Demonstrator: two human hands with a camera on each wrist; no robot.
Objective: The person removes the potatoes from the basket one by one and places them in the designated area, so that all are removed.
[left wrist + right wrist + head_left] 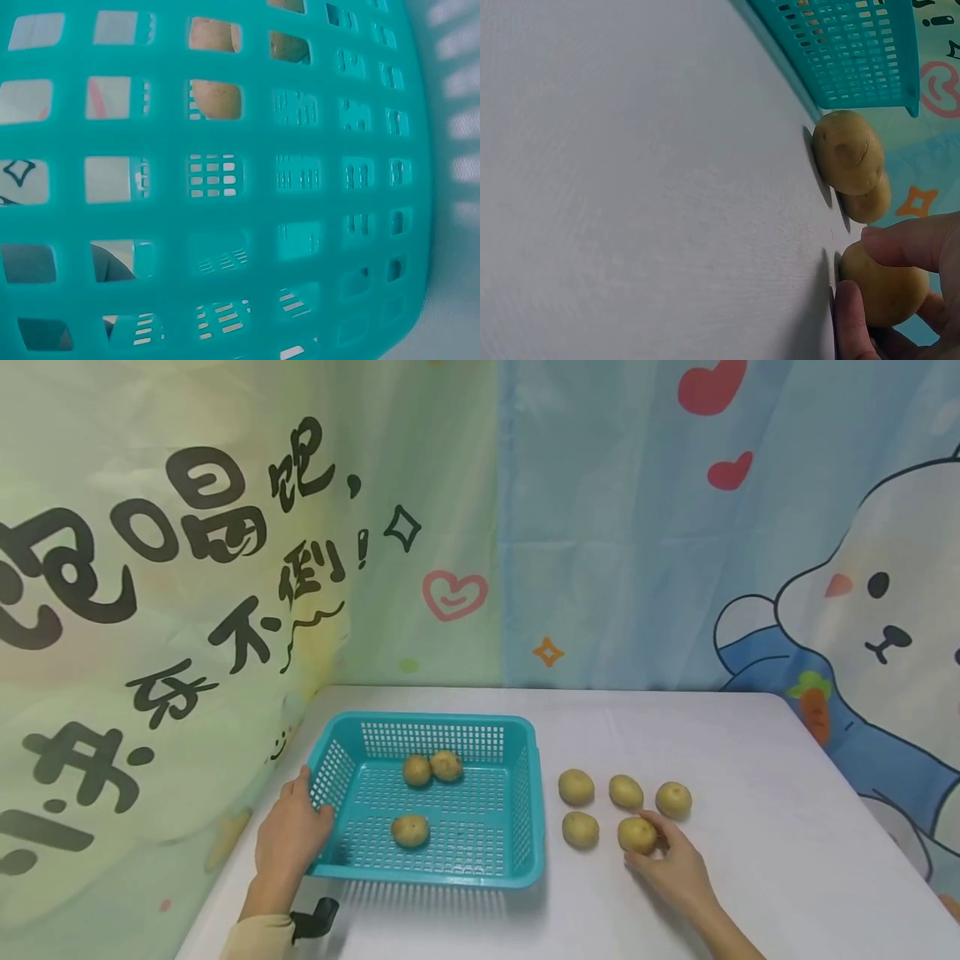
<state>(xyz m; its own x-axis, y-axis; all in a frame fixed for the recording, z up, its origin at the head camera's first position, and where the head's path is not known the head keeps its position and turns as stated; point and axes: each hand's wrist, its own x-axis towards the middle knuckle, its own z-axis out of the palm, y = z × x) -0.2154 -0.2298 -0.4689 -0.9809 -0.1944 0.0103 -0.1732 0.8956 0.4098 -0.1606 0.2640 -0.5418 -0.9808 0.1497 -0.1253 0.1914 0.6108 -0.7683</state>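
Head view: the hands are well apart. The left hand (288, 837) rests at the side of the basket (431, 879); whether its fingers curl round the rim cannot be told. The right hand (678, 872) pinches a potato (635, 836) between thumb and fingers; four other potatoes (581, 830) lie ahead and to its left, and three more potatoes (410, 832) sit to the left hand's right, inside the basket. For a secure lift, centre the grip, raise vertically to clear the neighbours, and steady the basket.

White table (787, 827), turquoise basket (427, 878) on it, potatoes (581, 830) just beside
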